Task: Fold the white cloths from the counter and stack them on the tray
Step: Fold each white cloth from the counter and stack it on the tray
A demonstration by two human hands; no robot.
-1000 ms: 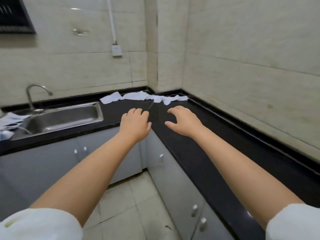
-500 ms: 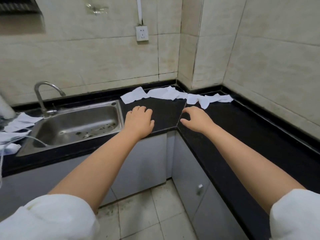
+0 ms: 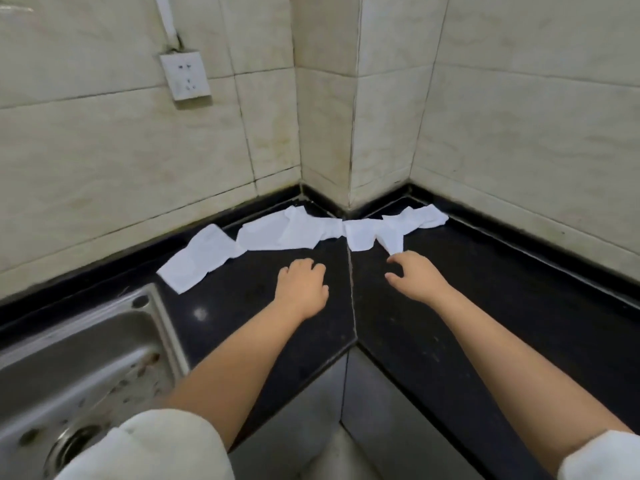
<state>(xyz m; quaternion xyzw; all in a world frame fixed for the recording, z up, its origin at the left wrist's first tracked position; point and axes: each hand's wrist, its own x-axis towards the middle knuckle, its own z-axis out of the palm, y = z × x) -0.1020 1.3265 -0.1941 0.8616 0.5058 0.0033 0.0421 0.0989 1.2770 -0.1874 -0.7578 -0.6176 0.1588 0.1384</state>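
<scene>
Reaching hands (image 3: 303,287) (counter (image 3: 519,323) edge near)

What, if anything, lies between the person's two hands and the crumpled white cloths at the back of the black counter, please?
Nothing visible: only bare black counter separates the left hand and right hand from the row of crumpled white cloths.

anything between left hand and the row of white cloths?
No. Head view shows only bare black stone counter between the left hand and the crumpled white cloths by the wall.

Beyond two hands' fingers (image 3: 398,260), a row of white cloths (image 3: 277,232), their number unclear; one sink (image 3: 69,368); one wall socket (image 3: 185,76).
</scene>
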